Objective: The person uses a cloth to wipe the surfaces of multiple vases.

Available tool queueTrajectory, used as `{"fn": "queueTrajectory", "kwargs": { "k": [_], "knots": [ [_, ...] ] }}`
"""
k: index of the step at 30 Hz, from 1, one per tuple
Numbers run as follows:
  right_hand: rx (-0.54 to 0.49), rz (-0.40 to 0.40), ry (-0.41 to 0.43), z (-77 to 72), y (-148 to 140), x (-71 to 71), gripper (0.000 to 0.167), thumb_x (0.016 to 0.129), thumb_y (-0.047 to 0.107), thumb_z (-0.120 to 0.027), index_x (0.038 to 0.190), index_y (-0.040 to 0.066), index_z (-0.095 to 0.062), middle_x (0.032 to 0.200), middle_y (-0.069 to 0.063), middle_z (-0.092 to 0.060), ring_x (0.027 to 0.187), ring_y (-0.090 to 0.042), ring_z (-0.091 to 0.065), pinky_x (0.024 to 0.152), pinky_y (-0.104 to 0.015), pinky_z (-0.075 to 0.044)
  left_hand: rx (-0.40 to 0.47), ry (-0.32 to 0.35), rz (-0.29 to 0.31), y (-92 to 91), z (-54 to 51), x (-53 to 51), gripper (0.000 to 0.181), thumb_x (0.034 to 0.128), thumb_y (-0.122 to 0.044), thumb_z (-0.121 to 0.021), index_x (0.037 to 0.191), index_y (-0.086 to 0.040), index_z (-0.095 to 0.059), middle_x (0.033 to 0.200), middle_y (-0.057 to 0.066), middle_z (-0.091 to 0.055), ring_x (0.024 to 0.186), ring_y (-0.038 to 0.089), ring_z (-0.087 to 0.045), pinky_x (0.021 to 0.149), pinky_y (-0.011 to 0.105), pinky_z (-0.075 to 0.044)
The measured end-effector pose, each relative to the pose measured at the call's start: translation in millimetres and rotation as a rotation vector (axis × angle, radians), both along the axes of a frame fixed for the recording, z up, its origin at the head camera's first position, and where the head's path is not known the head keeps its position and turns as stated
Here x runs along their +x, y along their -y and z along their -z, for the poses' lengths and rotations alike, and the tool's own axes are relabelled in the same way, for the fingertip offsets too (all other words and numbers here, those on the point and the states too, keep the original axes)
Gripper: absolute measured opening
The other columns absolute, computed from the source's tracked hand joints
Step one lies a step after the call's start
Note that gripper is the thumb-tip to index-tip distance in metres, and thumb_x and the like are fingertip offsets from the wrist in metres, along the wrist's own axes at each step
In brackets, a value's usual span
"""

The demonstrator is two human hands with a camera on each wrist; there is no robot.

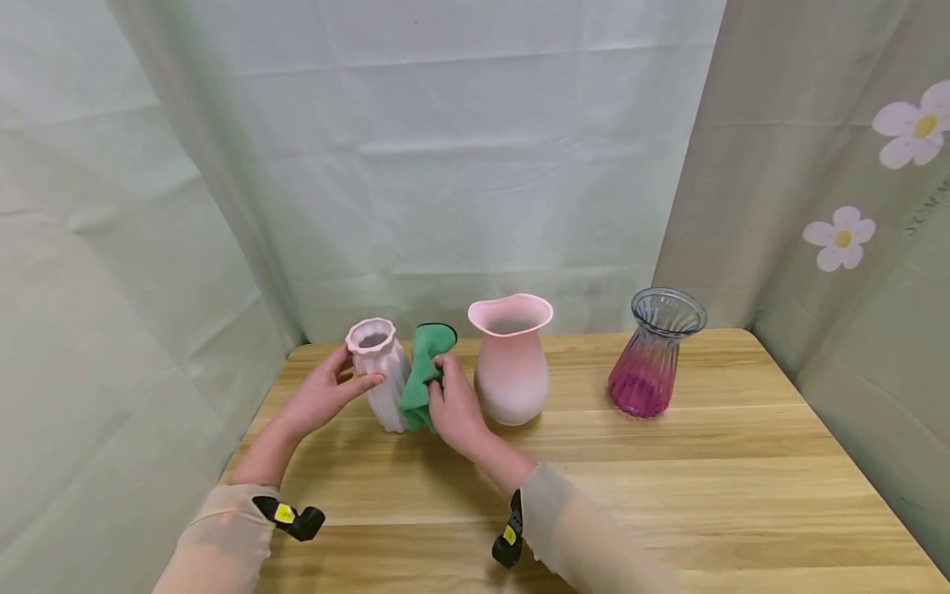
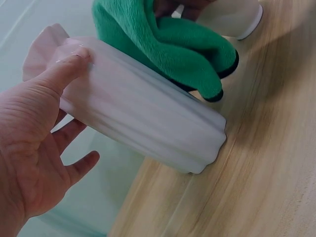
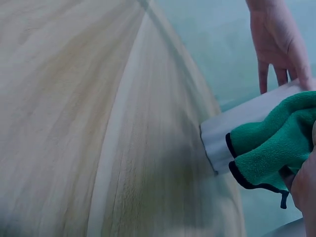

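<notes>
A slim pink-white fluted vase [image 1: 386,381] stands at the table's left. My left hand [image 1: 326,394] grips it near the neck, thumb on the near side; in the left wrist view the thumb lies across the vase [image 2: 143,106] and other fingers reach behind. My right hand [image 1: 458,411] grips a green cloth [image 1: 423,375] with a black edge, which lies against the vase's right side. In the right wrist view the cloth [image 3: 276,143] covers part of the vase [image 3: 247,121]. How the right fingers lie inside the cloth is partly hidden.
Just right of my right hand stands a wide pink-white vase [image 1: 514,363] with a wavy rim. Farther right on the wooden table [image 1: 712,478] is a glass vase [image 1: 653,355], grey above and magenta below. Pale curtains [image 1: 460,165] hang behind and at both sides.
</notes>
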State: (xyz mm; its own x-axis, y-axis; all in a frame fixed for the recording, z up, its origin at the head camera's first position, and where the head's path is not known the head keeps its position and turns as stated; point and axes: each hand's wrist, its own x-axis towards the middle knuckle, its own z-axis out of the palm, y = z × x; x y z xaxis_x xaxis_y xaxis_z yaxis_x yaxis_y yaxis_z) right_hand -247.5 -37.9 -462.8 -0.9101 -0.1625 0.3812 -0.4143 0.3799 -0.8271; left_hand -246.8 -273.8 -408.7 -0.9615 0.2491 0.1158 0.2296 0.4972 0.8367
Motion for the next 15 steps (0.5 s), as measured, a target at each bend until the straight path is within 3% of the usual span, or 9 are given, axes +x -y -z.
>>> {"fn": "queueTrajectory", "kwargs": {
  "k": [10, 15],
  "knots": [
    [0.013, -0.087, -0.063, -11.8, -18, 23.6, 0.021, 0.106, 0.009, -0.047, 0.126, 0.010, -0.049, 0.126, -0.006, -0.059, 0.107, -0.017, -0.059, 0.090, -0.033, -0.053, -0.001, -0.013, 0.012, 1.3, 0.2, -0.6, 0.078, 0.0970, -0.035, -0.073, 0.160, -0.012, -0.031, 0.153, 0.017, -0.045, 0.142, 0.038, -0.040, 0.113, 0.065, -0.033],
    [-0.091, -0.177, -0.024, -17.5, -31, 34.3, 0.020, 0.107, 0.006, -0.044, 0.126, 0.010, -0.047, 0.132, -0.009, -0.055, 0.114, -0.018, -0.059, 0.090, -0.032, -0.055, 0.001, -0.014, 0.021, 0.3, -0.2, -0.3, 0.076, 0.0976, -0.034, -0.072, 0.159, -0.014, -0.032, 0.153, 0.017, -0.044, 0.142, 0.039, -0.040, 0.113, 0.064, -0.034]
  ]
}}
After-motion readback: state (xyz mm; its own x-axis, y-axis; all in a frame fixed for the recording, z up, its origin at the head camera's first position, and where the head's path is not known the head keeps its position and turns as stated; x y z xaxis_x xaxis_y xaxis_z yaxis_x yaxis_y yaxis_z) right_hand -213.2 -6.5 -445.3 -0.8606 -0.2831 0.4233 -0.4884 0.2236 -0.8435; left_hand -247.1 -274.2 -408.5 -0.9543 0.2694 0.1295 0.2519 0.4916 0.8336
